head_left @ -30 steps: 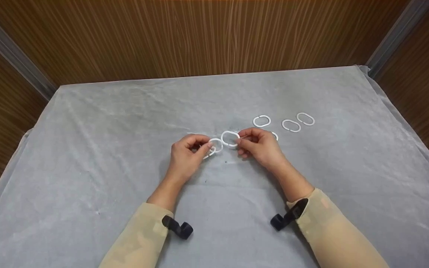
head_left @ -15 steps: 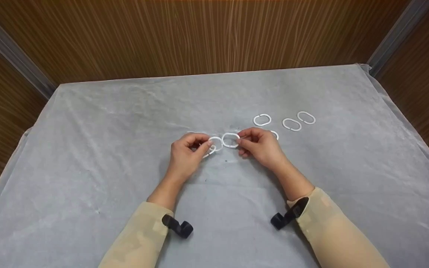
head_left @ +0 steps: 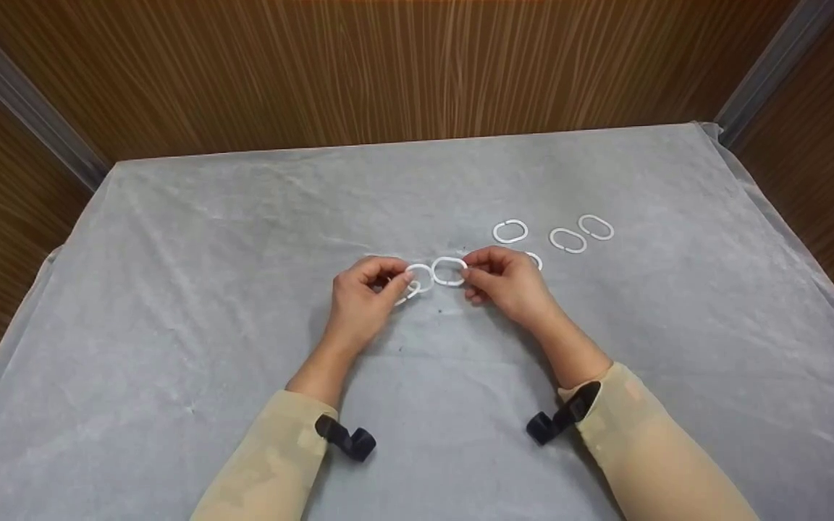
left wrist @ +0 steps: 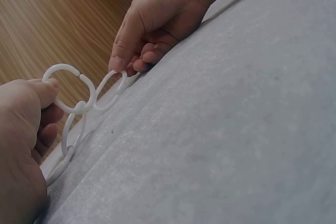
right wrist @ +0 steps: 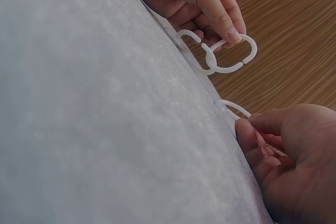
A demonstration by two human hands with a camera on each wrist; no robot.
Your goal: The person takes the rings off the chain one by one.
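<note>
Left hand (head_left: 360, 300) pinches ring chain (head_left: 417, 281); right hand (head_left: 507, 282) pinches single ring (head_left: 449, 272) beside it, ends aligned for linking.

Soft, even light falls from above; the grey tabletop (head_left: 171, 304) is bright, with faint sheen on its wrinkled cover and only weak shadows beneath the hands. The head view is fairly sharp, slightly soft overall, with the wooden wall (head_left: 388, 72) streaked by compression. Both wrist views blur close up: the near hand and nearest cloth are out of focus.
</note>
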